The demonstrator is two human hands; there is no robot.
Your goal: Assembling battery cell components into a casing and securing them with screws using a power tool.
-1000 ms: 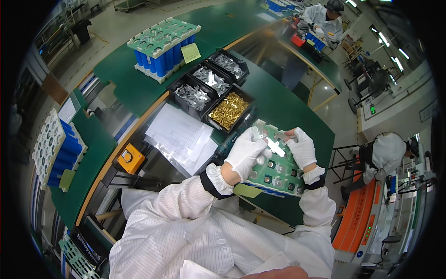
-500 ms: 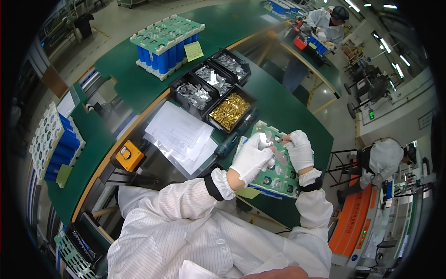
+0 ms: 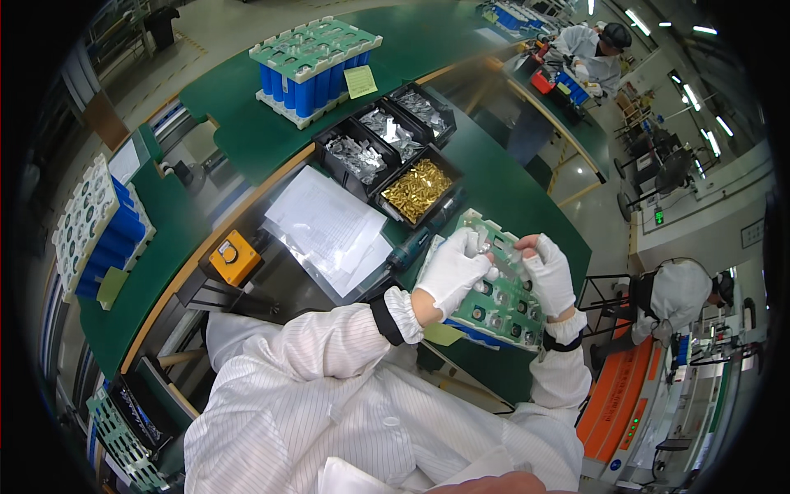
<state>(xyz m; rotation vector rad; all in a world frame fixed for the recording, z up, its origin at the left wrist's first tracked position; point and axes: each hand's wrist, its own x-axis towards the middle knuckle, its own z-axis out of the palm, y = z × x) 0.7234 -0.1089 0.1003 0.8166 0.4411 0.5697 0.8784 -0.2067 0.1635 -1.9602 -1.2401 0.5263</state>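
Observation:
In front of me lies a battery pack with a green top plate, round cell ends in its openings and blue cells beneath. My left hand, in a white glove, is closed above the pack's left part. Small shiny metal strips show at its fingertips. My right hand, gloved with bare fingertips, hovers over the right edge of the plate. Its thumb and forefinger are drawn together, and anything between them is too small to make out. A yellow-green note sticks out from the pack's near side.
Black bins hold silver metal strips and brass-coloured fasteners. Beside them lie a power screwdriver and papers. Other battery packs stand at the back and left. A co-worker sits farther off.
My right hand has moved slightly right, away from my left. The silver piece in my left hand shows less. The whole view has shifted a little.

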